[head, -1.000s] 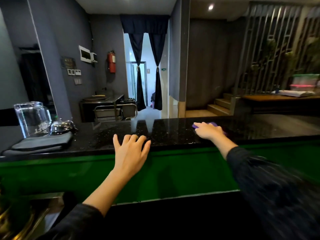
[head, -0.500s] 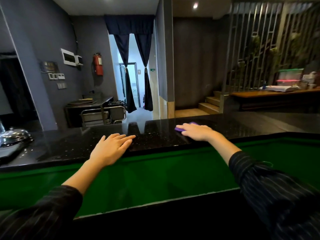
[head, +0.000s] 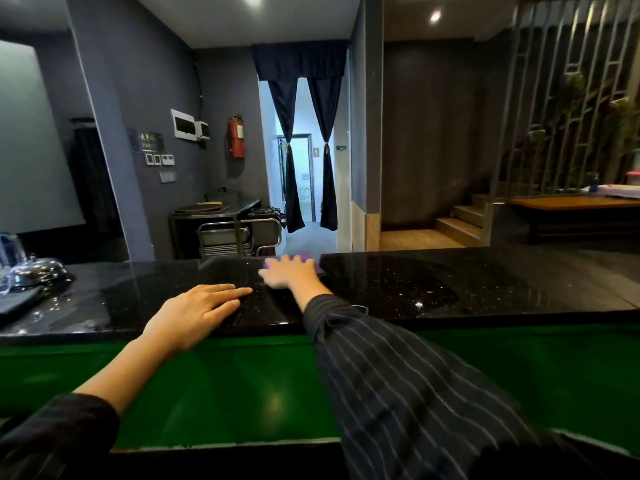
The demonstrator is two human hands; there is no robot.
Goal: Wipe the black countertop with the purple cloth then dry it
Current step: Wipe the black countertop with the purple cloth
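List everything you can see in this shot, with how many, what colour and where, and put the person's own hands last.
countertop: one, black speckled, across the middle
cloth: one, purple, far edge of the countertop, under the right hand
metal dome: one, silver, far left on the countertop
glass pitcher: one, clear, far left edge
fire extinguisher: one, red, back wall
curtains: two, dark blue, tied at the doorway
steps: wooden, right of the doorway
left hand: flat on the countertop's near edge
right hand: pressing on the cloth
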